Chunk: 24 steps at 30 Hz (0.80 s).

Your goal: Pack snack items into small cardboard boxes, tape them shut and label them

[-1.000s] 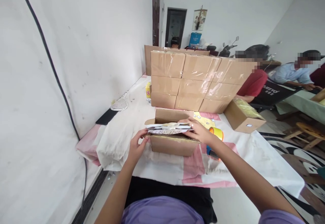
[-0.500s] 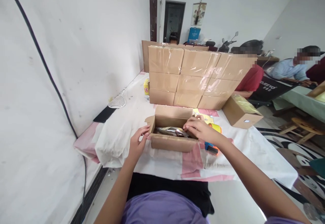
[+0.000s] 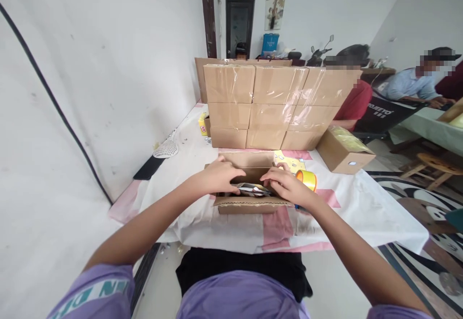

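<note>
A small open cardboard box (image 3: 249,206) sits on the table in front of me. Inside it lie flat packets (image 3: 253,190), partly hidden by my hands. My left hand (image 3: 219,177) lies over the box's left flap and opening, fingers curled down onto it. On the right side of the opening, my right hand (image 3: 285,185) has its fingers bent and pressing on the packets. A yellow tape roll on a blue and orange dispenser (image 3: 307,180) lies just right of the box.
A wall of sealed cardboard boxes (image 3: 271,107) stands at the back of the table (image 3: 354,213), with one more box (image 3: 342,151) to the right. A white strainer (image 3: 165,150) and black slab lie at left. Other people sit at right. A wall runs along the left.
The stack of packets went down from above the box into it. My left hand moved from the box's left outer side onto its top left flap. My right hand stayed at the right.
</note>
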Tool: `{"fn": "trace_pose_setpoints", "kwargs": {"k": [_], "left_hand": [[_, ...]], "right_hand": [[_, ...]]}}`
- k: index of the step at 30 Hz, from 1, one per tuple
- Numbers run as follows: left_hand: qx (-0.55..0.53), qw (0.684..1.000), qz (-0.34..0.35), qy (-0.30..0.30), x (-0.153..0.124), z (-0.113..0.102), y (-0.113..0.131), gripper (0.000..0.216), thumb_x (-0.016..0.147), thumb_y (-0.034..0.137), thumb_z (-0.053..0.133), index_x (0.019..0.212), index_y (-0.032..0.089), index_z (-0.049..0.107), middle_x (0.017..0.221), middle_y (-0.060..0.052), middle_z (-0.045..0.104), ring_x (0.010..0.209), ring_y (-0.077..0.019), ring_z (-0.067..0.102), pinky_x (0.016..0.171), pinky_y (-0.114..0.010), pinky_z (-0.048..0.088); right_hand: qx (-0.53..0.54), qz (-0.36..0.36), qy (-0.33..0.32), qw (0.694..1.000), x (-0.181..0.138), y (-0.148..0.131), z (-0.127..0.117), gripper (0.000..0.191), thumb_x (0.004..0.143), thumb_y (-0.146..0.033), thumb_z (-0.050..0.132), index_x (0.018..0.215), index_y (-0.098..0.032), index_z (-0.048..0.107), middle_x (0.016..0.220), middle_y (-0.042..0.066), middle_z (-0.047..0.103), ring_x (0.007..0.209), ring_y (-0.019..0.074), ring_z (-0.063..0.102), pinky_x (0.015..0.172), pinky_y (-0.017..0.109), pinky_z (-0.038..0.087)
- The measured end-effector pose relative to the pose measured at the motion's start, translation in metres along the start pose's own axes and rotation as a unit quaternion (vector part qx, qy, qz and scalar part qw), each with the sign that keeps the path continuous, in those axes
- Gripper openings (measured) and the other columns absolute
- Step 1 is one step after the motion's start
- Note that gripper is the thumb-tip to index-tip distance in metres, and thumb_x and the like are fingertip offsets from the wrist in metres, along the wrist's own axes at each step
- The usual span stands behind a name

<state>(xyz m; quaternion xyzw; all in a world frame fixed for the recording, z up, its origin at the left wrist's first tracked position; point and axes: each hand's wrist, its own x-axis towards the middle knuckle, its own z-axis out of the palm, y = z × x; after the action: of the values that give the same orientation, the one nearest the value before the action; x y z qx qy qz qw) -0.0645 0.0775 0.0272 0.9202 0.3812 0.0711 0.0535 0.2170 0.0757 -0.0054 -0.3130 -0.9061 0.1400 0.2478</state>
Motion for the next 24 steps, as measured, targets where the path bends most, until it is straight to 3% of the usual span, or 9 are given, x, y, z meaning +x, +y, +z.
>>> {"fn": "trace_pose_setpoints", "kwargs": {"k": [3, 6, 10, 13, 17, 20, 24], "left_hand": [[0.009, 0.997, 0.004, -0.077, 0.026, 0.007, 0.011, 0.022, 0.076, 0.028, 0.076, 0.098, 0.026, 0.076, 0.079, -0.002, 0.074, 0.071, -0.0254, 0.068, 0.071, -0.033, 0.046], [0.016, 0.998, -0.005, -0.061, 0.034, 0.011, 0.012, 0.019, 0.086, 0.017, 0.06, 0.094, 0.024, 0.075, 0.076, -0.004, 0.073, 0.063, -0.0248, 0.066, 0.063, -0.032, 0.043], [0.028, 0.999, -0.027, -0.024, 0.037, -0.001, 0.008, 0.023, 0.09, 0.025, 0.058, 0.109, 0.023, 0.071, 0.075, -0.007, 0.071, 0.06, -0.0285, 0.063, 0.062, -0.035, 0.042], [0.024, 0.999, -0.028, -0.03, 0.045, 0.002, 0.008, 0.019, 0.088, 0.026, 0.058, 0.101, 0.026, 0.071, 0.066, -0.004, 0.067, 0.054, -0.0256, 0.058, 0.064, -0.035, 0.042], [-0.026, 0.995, 0.006, -0.098, 0.062, 0.03, 0.007, 0.01, 0.082, 0.03, 0.06, 0.079, 0.028, 0.07, 0.051, 0.0, 0.057, 0.044, -0.0218, 0.049, 0.059, -0.033, 0.039], [-0.043, 0.995, 0.023, -0.084, 0.067, 0.045, 0.006, 0.015, 0.082, 0.034, 0.063, 0.093, 0.029, 0.071, 0.056, 0.0, 0.062, 0.049, -0.0246, 0.056, 0.059, -0.033, 0.039], [-0.08, 0.995, 0.019, -0.063, 0.053, 0.045, 0.007, 0.032, 0.084, 0.043, 0.07, 0.113, 0.032, 0.067, 0.073, -0.001, 0.071, 0.063, -0.0265, 0.065, 0.057, -0.031, 0.039]], "right_hand": [[0.049, 0.024, 0.127, 0.99, -0.02, 0.013, 0.009, 0.029, 0.1, -0.021, 0.039, 0.105, -0.025, 0.068, 0.076, 0.0, 0.069, 0.075, 0.0204, 0.064, 0.098, 0.049, 0.038], [0.137, 0.072, 0.26, 0.953, -0.038, 0.027, 0.023, 0.026, 0.101, -0.027, 0.042, 0.096, -0.025, 0.067, 0.068, 0.0, 0.066, 0.068, 0.0212, 0.063, 0.082, 0.043, 0.046], [0.246, 0.114, 0.37, 0.889, -0.046, 0.035, 0.045, 0.022, 0.1, -0.034, 0.047, 0.091, -0.025, 0.065, 0.065, 0.001, 0.064, 0.069, 0.0232, 0.065, 0.07, 0.039, 0.05], [0.287, 0.127, 0.41, 0.856, -0.041, 0.032, 0.057, 0.021, 0.099, -0.035, 0.048, 0.091, -0.024, 0.064, 0.063, 0.0, 0.062, 0.07, 0.0233, 0.066, 0.069, 0.038, 0.052], [0.309, 0.126, 0.424, 0.842, -0.03, 0.026, 0.062, 0.02, 0.099, -0.032, 0.047, 0.09, -0.024, 0.063, 0.067, 0.001, 0.063, 0.064, 0.0202, 0.063, 0.069, 0.038, 0.051], [0.31, 0.125, 0.448, 0.829, -0.026, 0.024, 0.065, 0.02, 0.099, -0.033, 0.045, 0.09, -0.024, 0.061, 0.063, 0.0, 0.059, 0.064, 0.0208, 0.062, 0.069, 0.039, 0.052], [0.274, 0.141, 0.473, 0.826, -0.025, 0.023, 0.071, 0.019, 0.099, -0.043, 0.04, 0.104, -0.027, 0.05, 0.062, 0.0, 0.055, 0.071, 0.0261, 0.066, 0.074, 0.045, 0.053]]}}
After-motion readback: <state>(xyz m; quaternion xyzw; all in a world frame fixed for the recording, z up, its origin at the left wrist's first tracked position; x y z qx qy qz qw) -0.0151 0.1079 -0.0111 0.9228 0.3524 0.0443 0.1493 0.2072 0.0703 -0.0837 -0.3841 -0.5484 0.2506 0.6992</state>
